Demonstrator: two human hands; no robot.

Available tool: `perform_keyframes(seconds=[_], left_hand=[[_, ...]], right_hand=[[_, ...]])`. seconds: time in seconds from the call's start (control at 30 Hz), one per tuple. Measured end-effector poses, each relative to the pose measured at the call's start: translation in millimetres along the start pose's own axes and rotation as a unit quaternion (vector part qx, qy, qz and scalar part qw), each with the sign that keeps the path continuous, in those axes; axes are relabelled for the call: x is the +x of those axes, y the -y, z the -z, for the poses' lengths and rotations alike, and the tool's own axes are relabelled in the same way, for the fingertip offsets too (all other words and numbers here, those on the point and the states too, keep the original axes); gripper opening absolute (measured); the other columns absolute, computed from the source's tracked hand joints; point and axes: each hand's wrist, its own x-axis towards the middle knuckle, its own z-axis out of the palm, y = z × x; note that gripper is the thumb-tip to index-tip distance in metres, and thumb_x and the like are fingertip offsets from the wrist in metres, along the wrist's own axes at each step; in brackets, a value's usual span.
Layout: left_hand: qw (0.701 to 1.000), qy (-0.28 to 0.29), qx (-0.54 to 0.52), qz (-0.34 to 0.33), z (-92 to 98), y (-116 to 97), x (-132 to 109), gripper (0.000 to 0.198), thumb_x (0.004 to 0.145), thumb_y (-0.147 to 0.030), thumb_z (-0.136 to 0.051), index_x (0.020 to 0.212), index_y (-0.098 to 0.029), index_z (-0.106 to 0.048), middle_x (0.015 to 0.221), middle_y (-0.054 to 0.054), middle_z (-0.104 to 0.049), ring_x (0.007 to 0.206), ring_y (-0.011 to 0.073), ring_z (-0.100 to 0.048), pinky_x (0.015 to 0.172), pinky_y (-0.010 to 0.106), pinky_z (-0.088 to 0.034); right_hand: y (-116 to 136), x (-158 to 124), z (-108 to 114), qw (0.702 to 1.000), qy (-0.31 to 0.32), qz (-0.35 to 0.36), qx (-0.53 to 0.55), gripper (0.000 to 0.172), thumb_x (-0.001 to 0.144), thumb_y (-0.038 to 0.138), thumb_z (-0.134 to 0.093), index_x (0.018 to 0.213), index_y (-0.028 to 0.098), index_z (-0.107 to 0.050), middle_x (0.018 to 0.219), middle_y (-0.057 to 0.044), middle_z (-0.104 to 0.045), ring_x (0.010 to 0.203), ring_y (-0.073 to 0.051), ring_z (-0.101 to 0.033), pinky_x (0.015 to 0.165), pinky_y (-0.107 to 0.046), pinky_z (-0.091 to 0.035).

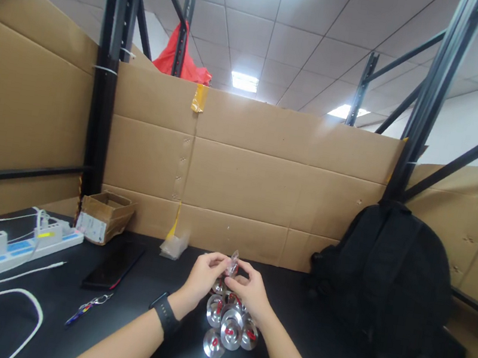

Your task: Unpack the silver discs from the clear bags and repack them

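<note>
My left hand and my right hand meet over the black table, fingers pinched on a small clear plastic bag. Something reddish shows inside the bag, too small to name. Just below the hands lies a pile of shiny round metal discs, several of them overlapping, with red marks or parts at their centres. The fingers partly cover the far end of the pile. A dark watch sits on my left wrist.
At left lie a white power strip with cables, a dark phone and a keychain. Behind them stands a small open cardboard box. A crumpled clear bag rests by the cardboard wall. A black backpack occupies the right.
</note>
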Motion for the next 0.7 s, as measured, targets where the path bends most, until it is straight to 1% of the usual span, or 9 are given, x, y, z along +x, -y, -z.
perform_keyframes(seconds=[0.07,0.13,0.2,0.27,0.37,0.47,0.6,0.63,0.7], left_hand=[[1.000,0.016,-0.002,0.017,1.5,-1,0,0.042,0.081,-0.051,-0.071,0.092,-0.011,-0.075,0.082,0.010,-0.074,0.076,0.0194,-0.067,0.070,0.027,-0.051],[0.999,0.026,-0.008,0.034,3.2,-1,1,0.044,0.080,-0.052,-0.072,0.094,-0.011,-0.076,0.085,0.011,-0.075,0.078,0.0204,-0.068,0.072,0.028,-0.051],[0.998,0.032,-0.024,0.049,5.3,0,1,0.046,0.078,-0.052,-0.074,0.098,-0.010,-0.076,0.088,0.012,-0.076,0.081,0.0208,-0.068,0.074,0.029,-0.052],[0.996,0.039,-0.047,0.062,8.0,0,2,0.048,0.077,-0.052,-0.076,0.101,-0.010,-0.075,0.090,0.013,-0.076,0.080,0.0198,-0.068,0.075,0.029,-0.052],[0.995,0.044,-0.055,0.070,11.7,-2,2,0.049,0.074,-0.050,-0.079,0.101,-0.010,-0.075,0.091,0.013,-0.076,0.078,0.0183,-0.068,0.075,0.028,-0.052],[0.997,0.044,-0.022,0.067,13.5,-5,2,0.047,0.079,-0.054,-0.073,0.099,-0.011,-0.075,0.090,0.012,-0.075,0.079,0.0181,-0.068,0.073,0.027,-0.051],[0.996,0.060,0.027,0.052,14.6,-3,3,0.045,0.078,-0.054,-0.073,0.092,-0.011,-0.075,0.083,0.010,-0.075,0.073,0.0181,-0.066,0.067,0.026,-0.048],[0.996,0.067,0.031,0.054,15.2,-2,3,0.045,0.078,-0.054,-0.074,0.091,-0.011,-0.075,0.081,0.010,-0.075,0.071,0.0178,-0.066,0.066,0.026,-0.048],[0.994,0.084,0.024,0.062,16.7,0,4,0.044,0.080,-0.054,-0.072,0.092,-0.011,-0.075,0.080,0.009,-0.074,0.070,0.0173,-0.065,0.066,0.026,-0.048]], right_hand=[[0,0,2,1.000,0.008,-0.008,0.005,0.074,0.062,0.039,-0.090,0.127,0.017,-0.061,0.107,-0.013,-0.073,0.082,-0.026,-0.074,0.078,-0.041,-0.058],[2,-1,4,1.000,0.018,-0.020,0.010,0.077,0.063,0.040,-0.089,0.129,0.016,-0.059,0.097,-0.011,-0.076,0.081,-0.027,-0.074,0.077,-0.042,-0.057],[7,-4,5,0.999,0.026,-0.030,0.010,0.078,0.063,0.040,-0.089,0.131,0.015,-0.058,0.086,-0.009,-0.076,0.077,-0.026,-0.073,0.075,-0.040,-0.057],[13,-6,4,0.999,0.027,-0.034,0.007,0.077,0.063,0.040,-0.089,0.130,0.015,-0.059,0.082,-0.008,-0.076,0.072,-0.024,-0.072,0.071,-0.038,-0.056],[20,-8,5,0.999,0.024,-0.028,0.004,0.074,0.062,0.036,-0.089,0.127,0.015,-0.061,0.089,-0.009,-0.076,0.073,-0.022,-0.071,0.070,-0.036,-0.056],[19,-7,8,0.999,0.023,-0.018,-0.013,0.073,0.063,0.032,-0.088,0.129,0.017,-0.061,0.099,-0.010,-0.074,0.074,-0.020,-0.070,0.070,-0.034,-0.056],[11,-2,15,0.996,0.021,0.038,-0.073,0.063,0.061,0.026,-0.086,0.121,0.021,-0.068,0.125,-0.012,-0.063,0.067,-0.012,-0.065,0.060,-0.027,-0.054],[10,0,16,0.995,0.024,0.048,-0.084,0.061,0.061,0.025,-0.085,0.119,0.021,-0.068,0.128,-0.011,-0.061,0.066,-0.010,-0.064,0.058,-0.025,-0.053],[9,1,17,0.994,0.030,0.052,-0.095,0.060,0.062,0.023,-0.084,0.120,0.022,-0.068,0.127,-0.010,-0.060,0.065,-0.009,-0.063,0.056,-0.023,-0.052]])
